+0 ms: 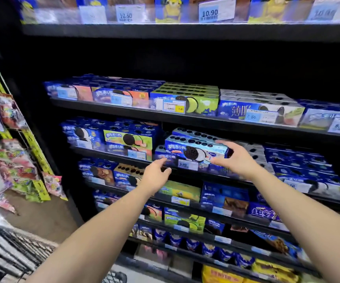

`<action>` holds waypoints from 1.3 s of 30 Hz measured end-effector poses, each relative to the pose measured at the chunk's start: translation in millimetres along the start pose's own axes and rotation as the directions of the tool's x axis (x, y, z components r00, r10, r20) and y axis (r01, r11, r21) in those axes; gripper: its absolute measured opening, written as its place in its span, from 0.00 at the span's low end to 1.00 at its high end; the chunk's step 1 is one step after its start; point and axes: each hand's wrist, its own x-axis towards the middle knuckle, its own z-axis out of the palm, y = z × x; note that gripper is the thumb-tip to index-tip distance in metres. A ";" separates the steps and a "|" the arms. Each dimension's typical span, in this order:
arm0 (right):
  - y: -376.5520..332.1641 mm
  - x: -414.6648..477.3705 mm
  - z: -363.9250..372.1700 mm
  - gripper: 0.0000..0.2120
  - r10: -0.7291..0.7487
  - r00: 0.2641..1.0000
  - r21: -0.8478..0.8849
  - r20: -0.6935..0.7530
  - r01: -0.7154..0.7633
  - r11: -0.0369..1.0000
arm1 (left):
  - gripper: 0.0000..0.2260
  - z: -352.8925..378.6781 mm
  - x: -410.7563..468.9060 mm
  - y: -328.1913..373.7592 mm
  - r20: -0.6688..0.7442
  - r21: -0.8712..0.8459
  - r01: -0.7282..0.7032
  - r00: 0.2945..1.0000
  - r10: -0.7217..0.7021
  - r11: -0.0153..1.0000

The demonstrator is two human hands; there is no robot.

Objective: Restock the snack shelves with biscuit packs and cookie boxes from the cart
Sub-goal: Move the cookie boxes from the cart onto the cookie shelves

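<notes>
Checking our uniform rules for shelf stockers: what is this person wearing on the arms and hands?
Nothing shows on either one. The left arm and right arm are bare up to the frame edge, with no sleeve in view. The left hand and right hand have no gloves, and no watch, bracelet or ring can be seen.

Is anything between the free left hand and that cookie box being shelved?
Nothing visible. The left hand hovers open just below the left end of the light-blue cardboard cookie box, which the right hand grips.
</notes>
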 end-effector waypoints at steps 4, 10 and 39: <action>12.9 35.3 -2.1 0.35 0.035 0.992 -0.088 0.123 -0.024 0.996 | 0.23 7.8 12.6 2.4 -0.056 0.060 -0.018 0.998 0.021 0.998; 20.1 78.6 0.8 0.40 -0.011 0.955 -0.142 0.298 0.056 0.988 | 0.24 6.5 31.6 -6.1 -0.074 0.111 0.032 0.997 -0.024 0.993; -46.4 -58.1 103.6 0.32 0.086 0.996 -0.406 -0.035 -0.093 0.909 | 0.17 -51.7 -64.7 -53.5 0.129 0.221 -0.061 0.991 0.033 0.973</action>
